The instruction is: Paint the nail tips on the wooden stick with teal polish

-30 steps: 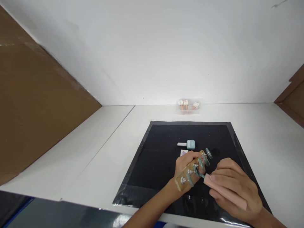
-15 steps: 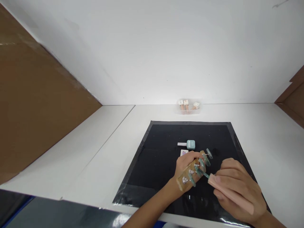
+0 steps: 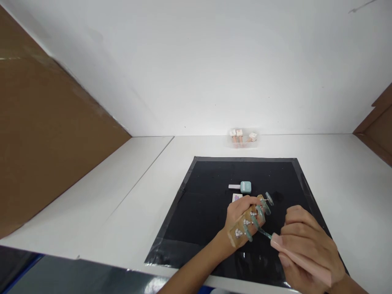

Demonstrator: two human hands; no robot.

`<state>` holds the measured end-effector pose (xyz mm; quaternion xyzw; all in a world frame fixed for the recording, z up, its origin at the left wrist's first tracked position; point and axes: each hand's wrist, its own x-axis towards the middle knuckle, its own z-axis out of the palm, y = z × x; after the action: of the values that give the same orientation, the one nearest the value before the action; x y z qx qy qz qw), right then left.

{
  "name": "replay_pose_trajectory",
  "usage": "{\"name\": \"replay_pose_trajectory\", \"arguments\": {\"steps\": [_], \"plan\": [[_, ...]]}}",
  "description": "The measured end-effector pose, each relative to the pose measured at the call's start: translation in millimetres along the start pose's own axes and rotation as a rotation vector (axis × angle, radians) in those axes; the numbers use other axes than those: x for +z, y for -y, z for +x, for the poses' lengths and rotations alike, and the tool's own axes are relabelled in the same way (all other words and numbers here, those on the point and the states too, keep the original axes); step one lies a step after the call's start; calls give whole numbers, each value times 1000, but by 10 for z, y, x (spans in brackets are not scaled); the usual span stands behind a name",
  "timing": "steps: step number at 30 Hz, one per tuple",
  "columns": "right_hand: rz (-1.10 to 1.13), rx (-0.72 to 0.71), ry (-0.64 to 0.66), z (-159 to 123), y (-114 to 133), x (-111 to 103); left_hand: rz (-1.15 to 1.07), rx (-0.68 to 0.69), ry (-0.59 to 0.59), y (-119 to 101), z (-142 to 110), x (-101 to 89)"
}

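Observation:
In the head view, my left hand point(image 3: 240, 212) is closed around a tan nail display stand point(image 3: 233, 236). Several green false nails point(image 3: 247, 233) stick out from it on silvery mounts. My right hand point(image 3: 309, 245) pinches the pale pink handle of a nail polish brush point(image 3: 301, 258). Its green-coated tip points left and lies at or very near one of the middle nails; whether it touches I cannot tell. A green square polish bottle point(image 3: 246, 187) with a pale cap lies on its side beyond my left hand. Beside that hand is a small white printed piece point(image 3: 237, 197), partly hidden.
Under both hands a black mat point(image 3: 208, 179) is taped to the white table point(image 3: 147, 204). A clear tray point(image 3: 243, 145) with several white-topped, peach-handled items stands at the back by the wall. Brown panels point(image 3: 55, 122) border the left and right sides.
My right hand has shifted slightly right and down, drawing the brush tip a little away from the middle nails. My left hand and the stand have hardly moved.

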<state>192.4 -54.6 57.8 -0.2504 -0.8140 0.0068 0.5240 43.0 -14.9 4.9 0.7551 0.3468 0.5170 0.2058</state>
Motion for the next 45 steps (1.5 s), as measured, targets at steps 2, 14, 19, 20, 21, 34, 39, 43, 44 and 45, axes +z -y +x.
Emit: {"name": "replay_pose_trajectory", "arguments": {"steps": [2,14,19,20,21,34,39,43,44,45], "plan": [[22,18,-2,-7,-4,-20,-7,0,2,12,-9,0],[-4,-9,-29,46,-9,43,41,82,-10,67,-37,32],[20,-32,-7,43,-12,10,24,111,-22,72,-18,36],[23,-25,-1,42,-10,3,21,109,-20,75,-17,36],[24,-13,2,41,-7,-2,18,104,-18,77,-17,36],[160,293,-180,0,14,37,-14,92,10,38,-26,-11],[187,289,-102,23,7,26,-65,136,-7,64,-31,0],[214,281,-32,36,4,10,-56,70,9,96,-66,14],[224,283,-23,39,5,9,-51,71,7,96,-68,15],[233,286,-19,42,7,9,-42,82,3,92,-66,14]]}}
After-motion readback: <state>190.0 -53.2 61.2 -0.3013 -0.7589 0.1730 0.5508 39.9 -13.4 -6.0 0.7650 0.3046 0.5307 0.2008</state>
